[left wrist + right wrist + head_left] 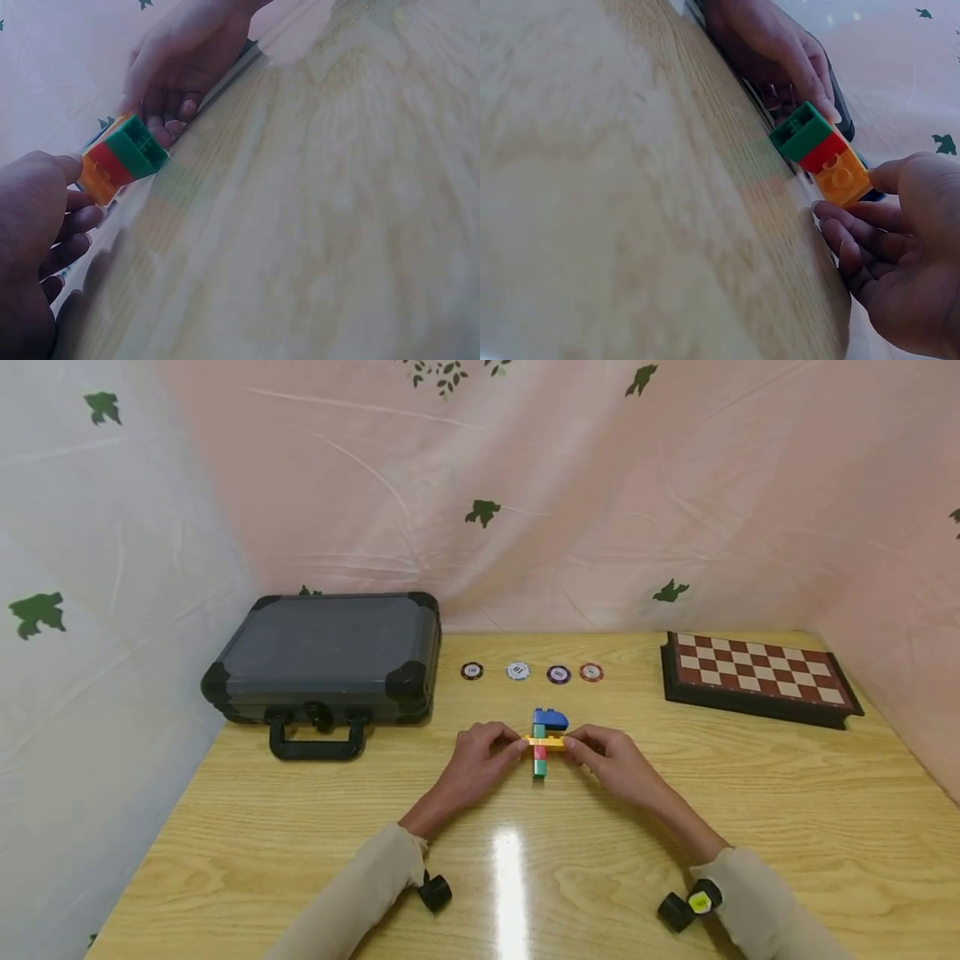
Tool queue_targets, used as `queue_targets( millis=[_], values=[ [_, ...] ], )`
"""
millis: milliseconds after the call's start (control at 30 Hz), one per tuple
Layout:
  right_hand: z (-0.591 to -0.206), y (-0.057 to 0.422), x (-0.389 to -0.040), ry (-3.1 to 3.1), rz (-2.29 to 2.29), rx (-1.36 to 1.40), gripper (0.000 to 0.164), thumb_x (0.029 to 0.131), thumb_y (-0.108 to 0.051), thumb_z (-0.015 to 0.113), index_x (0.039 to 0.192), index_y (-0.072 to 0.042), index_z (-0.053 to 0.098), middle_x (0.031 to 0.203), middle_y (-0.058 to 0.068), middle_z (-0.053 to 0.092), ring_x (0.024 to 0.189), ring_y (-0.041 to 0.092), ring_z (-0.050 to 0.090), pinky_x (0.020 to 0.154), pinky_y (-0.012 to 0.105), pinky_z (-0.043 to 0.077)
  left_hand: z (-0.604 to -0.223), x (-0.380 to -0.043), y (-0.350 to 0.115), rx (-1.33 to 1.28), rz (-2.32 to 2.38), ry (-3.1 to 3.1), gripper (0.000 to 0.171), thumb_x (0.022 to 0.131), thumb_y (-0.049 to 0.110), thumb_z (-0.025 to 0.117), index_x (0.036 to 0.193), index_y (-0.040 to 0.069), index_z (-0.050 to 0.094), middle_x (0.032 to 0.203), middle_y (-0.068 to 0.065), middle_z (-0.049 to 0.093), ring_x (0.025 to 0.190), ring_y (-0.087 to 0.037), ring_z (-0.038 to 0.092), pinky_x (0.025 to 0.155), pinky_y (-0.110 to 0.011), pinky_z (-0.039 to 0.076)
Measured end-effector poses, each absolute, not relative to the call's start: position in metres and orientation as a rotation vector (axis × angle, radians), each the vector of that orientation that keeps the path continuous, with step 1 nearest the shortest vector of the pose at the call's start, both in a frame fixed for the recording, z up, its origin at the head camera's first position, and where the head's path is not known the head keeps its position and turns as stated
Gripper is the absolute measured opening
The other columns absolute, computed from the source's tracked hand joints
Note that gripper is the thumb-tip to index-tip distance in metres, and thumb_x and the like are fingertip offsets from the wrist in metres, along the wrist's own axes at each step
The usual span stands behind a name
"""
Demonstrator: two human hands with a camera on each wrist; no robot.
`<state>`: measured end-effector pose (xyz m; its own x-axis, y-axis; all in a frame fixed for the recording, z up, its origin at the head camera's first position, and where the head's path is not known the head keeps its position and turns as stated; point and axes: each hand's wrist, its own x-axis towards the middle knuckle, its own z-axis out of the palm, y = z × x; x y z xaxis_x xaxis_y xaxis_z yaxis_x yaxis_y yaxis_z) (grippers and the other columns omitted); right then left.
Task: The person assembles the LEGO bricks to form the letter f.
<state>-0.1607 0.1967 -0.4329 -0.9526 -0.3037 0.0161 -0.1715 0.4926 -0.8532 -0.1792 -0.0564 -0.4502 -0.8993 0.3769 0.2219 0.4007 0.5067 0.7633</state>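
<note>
Both hands hold a small figure of stacked toy bricks between them. A long yellow brick [555,743] lies crosswise in it; my left hand [476,764] pinches its left end and my right hand [618,768] its right end with thumb and fingers. Below the yellow brick come a red brick [823,154] and a green brick [135,146], whose hollow underside shows in both wrist views. Above it, in the head view, sit another green brick [538,730] and a blue brick [551,720] with a rounded right end. The figure appears held just off the table.
Behind on the left lies a dark grey case [337,643] with a black handle. Several poker chips, among them a purple one [558,674], form a row behind the bricks. A folded chessboard [761,672] is at the back right. The wooden table [585,877] meets hanging cloth behind.
</note>
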Motion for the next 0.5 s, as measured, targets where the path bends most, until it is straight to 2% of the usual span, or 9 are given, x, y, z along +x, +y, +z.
queue_targets(
  millis=[267,500],
  values=[
    [-0.43,0.1936,-0.1615,2.597,-1.466,-0.38,0.026,0.11,-0.02,0.055,0.114,0.0,0.071,0.095,0.007,0.067,0.086,0.023,0.057,0.071,0.03,0.048,-0.4488,-0.1801,-0.0557,-0.684,-1.397,-2.719,0.018,0.104,0.03,0.065,0.105,0.015,0.074,0.101,0.005,0.07,0.097,-0.016,0.058,0.095,-0.044,0.04],
    [-0.4307,0.1934,-0.1614,2.599,-1.448,-0.37,0.024,0.109,-0.019,0.055,0.113,-0.001,0.071,0.094,0.007,0.066,0.084,0.024,0.055,0.07,0.03,0.046,-0.4509,-0.1809,-0.0542,-0.675,-1.379,-2.732,0.02,0.104,0.032,0.064,0.105,0.015,0.074,0.101,0.005,0.071,0.096,-0.016,0.058,0.095,-0.045,0.038]
  ],
)
